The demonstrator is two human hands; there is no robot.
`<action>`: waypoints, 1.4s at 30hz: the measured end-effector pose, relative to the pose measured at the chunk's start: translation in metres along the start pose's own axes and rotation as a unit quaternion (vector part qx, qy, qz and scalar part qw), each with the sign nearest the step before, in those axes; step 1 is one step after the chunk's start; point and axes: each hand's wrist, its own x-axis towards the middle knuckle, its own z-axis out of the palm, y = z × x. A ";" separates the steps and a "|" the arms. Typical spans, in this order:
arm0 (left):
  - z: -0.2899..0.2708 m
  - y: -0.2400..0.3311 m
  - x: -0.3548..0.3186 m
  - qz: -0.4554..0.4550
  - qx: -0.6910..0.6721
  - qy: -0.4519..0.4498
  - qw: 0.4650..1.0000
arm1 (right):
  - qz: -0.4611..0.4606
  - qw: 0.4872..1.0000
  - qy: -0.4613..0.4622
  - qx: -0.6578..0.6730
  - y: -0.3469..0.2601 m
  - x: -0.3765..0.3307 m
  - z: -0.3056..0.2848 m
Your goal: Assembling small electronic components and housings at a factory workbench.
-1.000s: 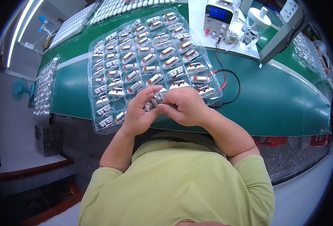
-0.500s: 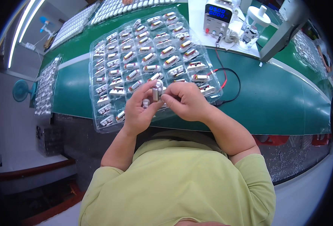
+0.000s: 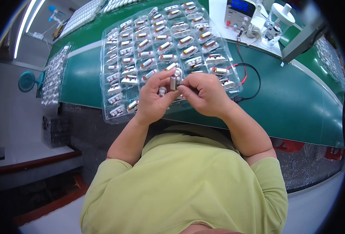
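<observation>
Above the near part of a clear plastic tray (image 3: 108,116), my left hand (image 3: 152,97) is closed around a small white part (image 3: 178,72) with a silver cylindrical battery cell (image 3: 173,83). My right hand (image 3: 206,90) meets it from the other side, thumb and forefinger pinched at the lower end of the cell. What exactly those fingertips grip is too small to see. A rounded white and silver piece (image 3: 162,91) shows by my left palm. Rows of similar white parts with silver cells, such as this white part (image 3: 132,105), fill the tray's compartments.
A power supply (image 3: 239,13) stands at the back right, its red and black leads (image 3: 259,80) looping onto the green bench (image 3: 293,97) beside the tray. Near it is a clear jar (image 3: 275,27) with a white lid. Another loaded tray (image 3: 55,76) and a teal fan (image 3: 27,81) are at left.
The whole view has shifted, so bench, tray and hands appear higher and slightly farther right. Both hands keep their hold on the part, with little visible change in the fingers.
</observation>
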 end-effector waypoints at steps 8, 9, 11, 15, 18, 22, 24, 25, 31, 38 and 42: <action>-0.003 0.008 0.005 0.024 0.043 -0.031 0.998 | 0.017 0.999 -0.029 -0.023 -0.002 -0.001 -0.008; -0.004 0.012 0.009 0.023 0.060 -0.042 0.997 | 0.025 0.998 -0.035 -0.042 -0.003 -0.001 -0.010; -0.003 0.021 0.017 -0.010 0.065 -0.050 0.997 | 0.028 0.998 -0.026 -0.045 -0.005 0.000 -0.014; 0.003 0.031 0.038 0.085 0.152 -0.087 0.981 | 0.045 0.999 -0.021 -0.018 -0.010 0.004 -0.030; 0.009 0.038 0.053 0.073 0.160 -0.126 0.976 | 0.080 0.996 -0.017 -0.038 -0.011 0.003 -0.040; 0.024 0.045 0.070 0.022 0.137 -0.149 0.979 | 0.141 0.989 -0.047 0.001 -0.002 0.002 -0.057; 0.033 0.043 0.078 0.022 0.155 -0.168 0.973 | 0.100 0.994 -0.012 -0.040 0.008 -0.005 -0.064; 0.038 0.043 0.081 0.019 0.159 -0.174 0.972 | 0.100 0.994 -0.010 -0.041 0.011 -0.008 -0.067; 0.008 0.015 0.155 0.023 0.263 -0.021 0.964 | 0.128 0.981 0.135 0.047 0.035 -0.029 -0.104; 0.037 0.045 0.278 0.046 0.248 -0.008 0.968 | 0.187 0.927 0.256 0.201 0.060 -0.023 -0.118; 0.075 0.038 0.360 0.128 0.292 0.030 0.947 | 0.181 0.945 0.223 0.156 0.060 -0.026 -0.114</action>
